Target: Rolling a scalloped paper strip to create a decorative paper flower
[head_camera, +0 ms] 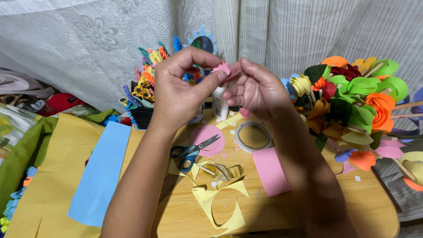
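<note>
While paper scraps (220, 207) litter wooden table (352, 207), curtains (308, 31) hang behind.

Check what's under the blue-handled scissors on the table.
The scissors lie across a pink paper circle, handles off its edge over the wooden table and yellow scraps. The circle's part beneath the blades is covered.
</note>
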